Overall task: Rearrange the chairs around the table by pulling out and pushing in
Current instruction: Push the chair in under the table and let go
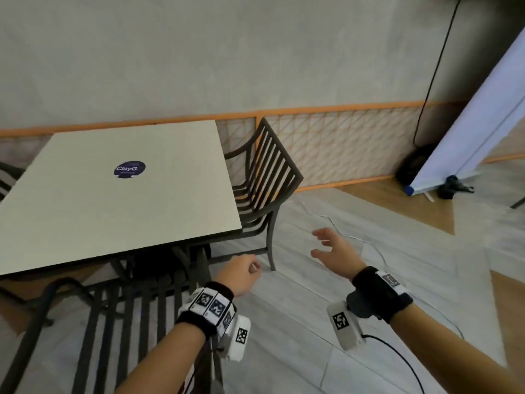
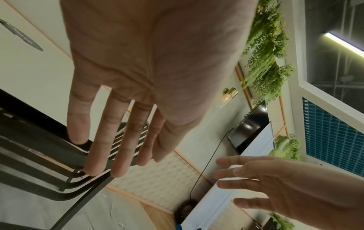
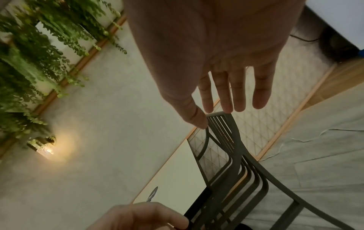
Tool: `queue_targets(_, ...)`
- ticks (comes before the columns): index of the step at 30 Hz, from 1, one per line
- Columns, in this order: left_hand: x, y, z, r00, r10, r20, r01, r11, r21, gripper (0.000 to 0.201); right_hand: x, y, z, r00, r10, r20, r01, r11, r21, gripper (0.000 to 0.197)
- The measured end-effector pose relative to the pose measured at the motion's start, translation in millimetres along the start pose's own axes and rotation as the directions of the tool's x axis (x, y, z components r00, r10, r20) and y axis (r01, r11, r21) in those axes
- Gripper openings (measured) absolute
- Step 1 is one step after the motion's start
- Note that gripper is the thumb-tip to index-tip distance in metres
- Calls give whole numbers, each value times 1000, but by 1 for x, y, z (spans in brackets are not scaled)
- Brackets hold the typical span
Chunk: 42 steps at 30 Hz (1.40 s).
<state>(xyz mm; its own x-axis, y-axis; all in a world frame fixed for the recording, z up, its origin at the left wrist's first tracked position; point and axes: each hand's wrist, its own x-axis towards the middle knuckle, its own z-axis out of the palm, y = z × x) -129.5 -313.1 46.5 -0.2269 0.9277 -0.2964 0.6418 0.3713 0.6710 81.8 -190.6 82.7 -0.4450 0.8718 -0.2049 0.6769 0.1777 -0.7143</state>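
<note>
A square cream table (image 1: 85, 217) carries a round dark sticker (image 1: 129, 169). A dark slatted chair (image 1: 272, 172) stands at its right side, seat partly under the top. A second slatted chair (image 1: 127, 322) stands at the near side, its back below my left arm. My left hand (image 1: 241, 275) hovers empty near the right chair's rear leg; its fingers (image 2: 98, 155) are straight in the left wrist view. My right hand (image 1: 332, 248) is held out over the floor, fingers spread, touching nothing. The right chair (image 3: 232, 147) lies beyond the right hand (image 3: 216, 62) in the right wrist view.
A third chair (image 1: 8, 177) peeks in at the far left. A thin white cable (image 1: 341, 226) runs across the grey floor right of the chair. A white roll-up screen (image 1: 468, 123) and a black bag (image 1: 414, 163) stand by the lattice wall panel (image 1: 341, 143).
</note>
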Motion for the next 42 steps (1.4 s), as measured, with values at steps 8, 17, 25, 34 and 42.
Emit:
queue_targets(8, 132, 6, 4, 993, -109, -36, 108, 994, -30, 20, 157, 1, -14, 991, -88, 103, 99, 989, -109, 46)
queue_targets(17, 290, -17, -6, 967, -246, -59, 245, 969, -24, 32, 327, -8, -7, 988, -143, 51, 151, 969, -194, 46)
queue_targets(25, 393, -39, 12, 894, -447, -33, 447, 895, -7, 54, 427, 16, 8, 997, -23, -76, 17, 996, -89, 67)
queue_targets(34, 460, -71, 46, 838, -519, 168, 482, 849, 216, 47, 482, 34, 30, 979, -203, 3, 196, 944, -264, 66)
queue_targets(42, 481, -81, 47, 821, -526, 221, 492, 849, 193, 33, 516, 35, 26, 983, -151, 107, 157, 986, -56, 96)
